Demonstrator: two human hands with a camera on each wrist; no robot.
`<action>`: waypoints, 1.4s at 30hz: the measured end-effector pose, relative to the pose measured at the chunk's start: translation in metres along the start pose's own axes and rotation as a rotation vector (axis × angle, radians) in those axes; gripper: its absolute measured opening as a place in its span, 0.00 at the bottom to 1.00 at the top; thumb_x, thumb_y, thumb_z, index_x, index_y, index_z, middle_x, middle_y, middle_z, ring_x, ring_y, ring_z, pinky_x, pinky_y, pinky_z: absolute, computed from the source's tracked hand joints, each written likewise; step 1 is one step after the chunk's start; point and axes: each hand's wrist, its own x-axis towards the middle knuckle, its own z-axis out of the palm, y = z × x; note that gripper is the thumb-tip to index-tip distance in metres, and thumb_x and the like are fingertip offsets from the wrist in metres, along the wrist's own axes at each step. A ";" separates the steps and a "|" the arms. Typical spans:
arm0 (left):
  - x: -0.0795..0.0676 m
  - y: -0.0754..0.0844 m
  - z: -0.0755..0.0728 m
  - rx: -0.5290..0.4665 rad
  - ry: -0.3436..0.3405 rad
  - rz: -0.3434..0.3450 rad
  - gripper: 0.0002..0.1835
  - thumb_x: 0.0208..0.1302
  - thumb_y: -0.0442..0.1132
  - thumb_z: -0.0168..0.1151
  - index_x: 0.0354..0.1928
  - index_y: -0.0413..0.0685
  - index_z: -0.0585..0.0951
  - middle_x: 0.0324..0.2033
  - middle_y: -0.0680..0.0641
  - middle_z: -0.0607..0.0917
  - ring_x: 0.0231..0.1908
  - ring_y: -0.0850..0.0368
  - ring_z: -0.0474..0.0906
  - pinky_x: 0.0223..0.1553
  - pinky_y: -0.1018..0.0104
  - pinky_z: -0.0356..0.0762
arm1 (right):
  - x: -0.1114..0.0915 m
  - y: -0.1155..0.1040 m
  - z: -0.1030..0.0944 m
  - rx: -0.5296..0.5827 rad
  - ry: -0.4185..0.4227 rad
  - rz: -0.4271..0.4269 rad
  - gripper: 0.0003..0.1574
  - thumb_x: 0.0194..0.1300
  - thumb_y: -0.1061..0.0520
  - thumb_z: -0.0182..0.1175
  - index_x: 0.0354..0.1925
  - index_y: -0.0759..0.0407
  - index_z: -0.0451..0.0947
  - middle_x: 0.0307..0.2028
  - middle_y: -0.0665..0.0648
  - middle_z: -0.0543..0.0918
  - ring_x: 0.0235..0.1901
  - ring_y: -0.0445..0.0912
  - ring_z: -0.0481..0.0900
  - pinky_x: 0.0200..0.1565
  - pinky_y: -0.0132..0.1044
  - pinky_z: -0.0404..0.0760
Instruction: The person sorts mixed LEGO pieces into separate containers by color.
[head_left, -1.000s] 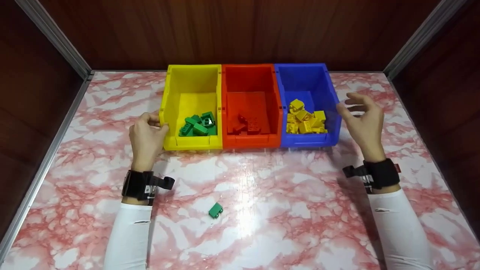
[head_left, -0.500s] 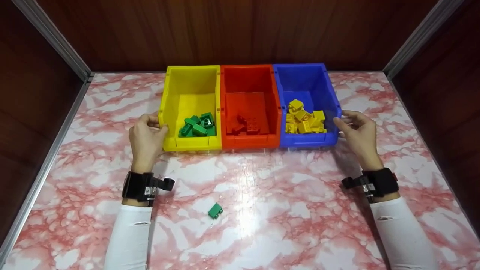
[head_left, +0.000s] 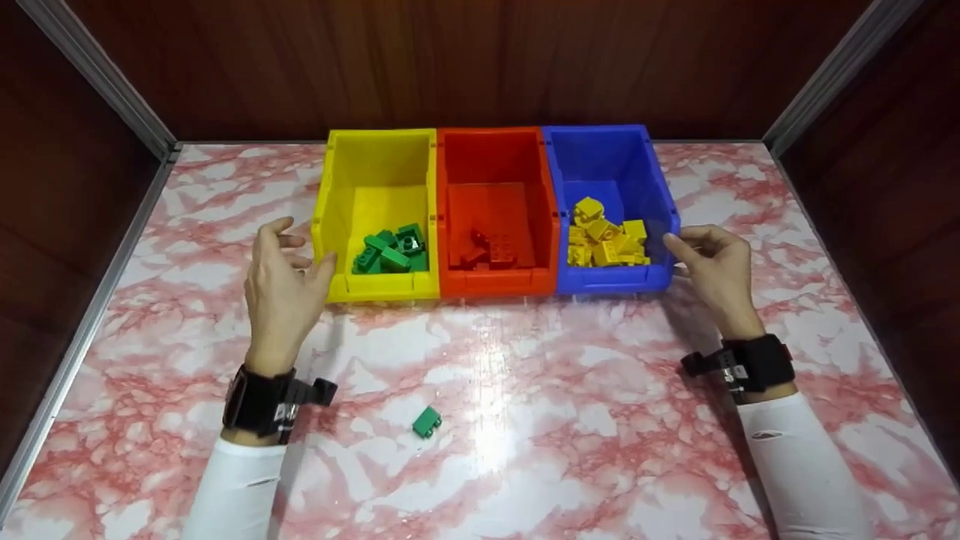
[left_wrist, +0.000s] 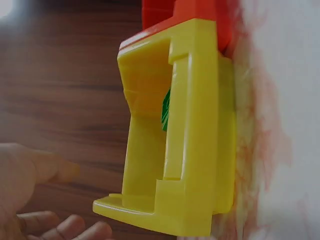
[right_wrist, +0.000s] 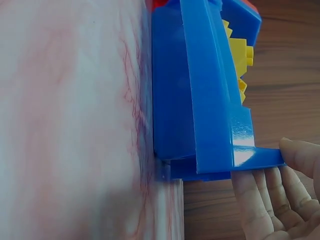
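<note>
Three joined bins stand side by side: a yellow bin (head_left: 386, 286) with green toy bricks (head_left: 395, 259), a red bin (head_left: 499, 283) with red bricks (head_left: 502, 249), and a blue bin (head_left: 615, 282) with yellow bricks (head_left: 606, 253). My left hand (head_left: 283, 300) is beside the yellow bin's outer wall, fingers spread and holding nothing; the left wrist view shows a gap between this hand (left_wrist: 30, 180) and the bin. My right hand (head_left: 721, 274) pinches the blue bin's outer side wall. In the right wrist view its thumb lies on the edge, fingers against the outside.
A single green brick (head_left: 427, 422) lies on the marbled red-and-white table (head_left: 585, 442), in front of the bins. Dark wooden panels (head_left: 480, 60) enclose the back and both sides. A metal strip (head_left: 82, 330) runs along the left edge.
My right hand has come in to the blue bin and taken hold of its side. The left hand has let go of the yellow bin and drawn back slightly. The bins have shifted slightly left.
</note>
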 end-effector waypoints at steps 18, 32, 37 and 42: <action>-0.088 0.036 0.003 0.223 -0.620 0.260 0.43 0.61 0.61 0.73 0.76 0.57 0.71 0.72 0.41 0.77 0.69 0.38 0.76 0.64 0.30 0.77 | 0.000 0.002 -0.002 0.009 0.003 0.006 0.15 0.67 0.51 0.73 0.45 0.59 0.87 0.30 0.39 0.88 0.30 0.35 0.85 0.33 0.25 0.84; -0.127 0.028 0.042 0.233 -0.790 0.405 0.13 0.54 0.35 0.70 0.44 0.52 0.88 0.40 0.49 0.81 0.39 0.55 0.73 0.37 0.63 0.74 | 0.000 0.002 0.001 0.005 0.006 -0.013 0.15 0.67 0.50 0.73 0.44 0.59 0.87 0.29 0.39 0.87 0.30 0.35 0.84 0.34 0.25 0.82; -0.126 0.022 0.048 0.208 -0.800 0.432 0.07 0.49 0.31 0.70 0.30 0.51 0.87 0.30 0.53 0.80 0.32 0.59 0.71 0.33 0.69 0.70 | 0.000 0.002 0.002 0.003 0.010 -0.025 0.15 0.67 0.50 0.73 0.44 0.60 0.87 0.28 0.39 0.87 0.30 0.35 0.84 0.34 0.25 0.83; -0.122 0.019 0.050 0.157 -0.800 0.425 0.09 0.46 0.30 0.70 0.22 0.53 0.83 0.25 0.55 0.80 0.27 0.65 0.69 0.30 0.71 0.70 | 0.000 0.002 0.002 -0.014 0.009 -0.026 0.15 0.67 0.50 0.73 0.44 0.59 0.87 0.29 0.39 0.87 0.30 0.35 0.84 0.34 0.25 0.83</action>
